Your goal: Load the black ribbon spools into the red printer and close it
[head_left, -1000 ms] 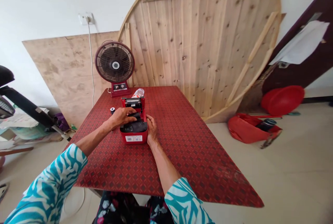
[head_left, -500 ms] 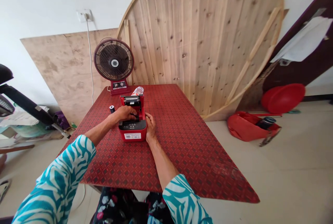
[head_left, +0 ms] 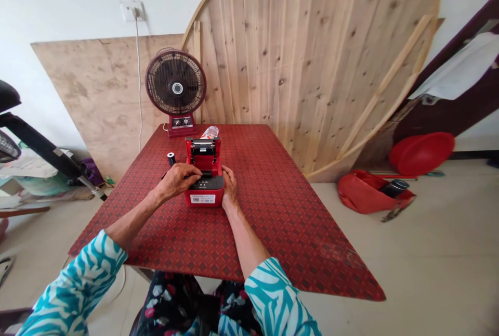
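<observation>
A red and black label printer (head_left: 204, 184) stands on the table with its lid raised, showing a dark roller and the inner compartment. My left hand (head_left: 178, 179) is at the left of the compartment, thumb and fingers drawn together over its front edge; what they pinch, if anything, is hidden. Against the printer's right side, my right hand (head_left: 229, 185) is wrapped and steadies it. A small dark roll with a white core (head_left: 171, 158) stands upright left of the printer. Behind the lid lies a clear plastic bottle (head_left: 211, 132).
The red patterned table (head_left: 273, 221) narrows toward the back. At its far left corner stands a fan (head_left: 176, 89). A large round wooden board (head_left: 304, 65) leans on the wall. On the floor at right are a red bag (head_left: 356, 193) and a red basin (head_left: 423, 154).
My left hand has drawn back from inside the printer to the left of its front edge. My right hand stays at the printer's side. The view has shifted slightly.
</observation>
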Demonstrator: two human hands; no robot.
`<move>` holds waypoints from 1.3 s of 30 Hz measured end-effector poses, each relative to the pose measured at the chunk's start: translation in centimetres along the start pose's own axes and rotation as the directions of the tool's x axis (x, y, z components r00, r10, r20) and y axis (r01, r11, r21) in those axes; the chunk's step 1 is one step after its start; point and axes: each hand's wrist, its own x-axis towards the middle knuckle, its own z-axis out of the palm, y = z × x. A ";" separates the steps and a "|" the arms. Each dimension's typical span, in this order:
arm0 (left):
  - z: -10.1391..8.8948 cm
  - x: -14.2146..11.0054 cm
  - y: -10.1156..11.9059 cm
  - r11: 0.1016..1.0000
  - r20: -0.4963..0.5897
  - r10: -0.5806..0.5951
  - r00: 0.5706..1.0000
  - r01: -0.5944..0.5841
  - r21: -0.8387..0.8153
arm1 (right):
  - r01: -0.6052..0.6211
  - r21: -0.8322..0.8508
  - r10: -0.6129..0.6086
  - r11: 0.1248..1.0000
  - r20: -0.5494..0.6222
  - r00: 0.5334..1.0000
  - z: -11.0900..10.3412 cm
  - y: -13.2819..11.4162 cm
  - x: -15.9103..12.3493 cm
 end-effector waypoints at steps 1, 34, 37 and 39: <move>0.0 0.1 -0.2 1.000 -0.003 0.016 1.000 -0.016 0.020 | 0.000 -0.004 0.000 1.000 -0.001 1.000 0.0 -0.1 0.0; 3.4 -5.1 2.7 0.919 -0.250 0.299 0.921 -0.207 0.337 | -0.002 -0.149 0.019 0.989 0.112 0.993 3.3 -5.0 8.1; 3.7 -5.2 2.4 0.922 -0.250 0.289 0.924 -0.199 0.331 | -0.024 -0.183 0.041 0.983 0.088 0.995 3.2 -5.6 7.5; 3.9 -5.2 2.2 0.920 -0.249 0.288 0.924 -0.195 0.341 | 0.011 -0.196 0.004 0.981 0.075 0.997 2.4 -5.4 6.3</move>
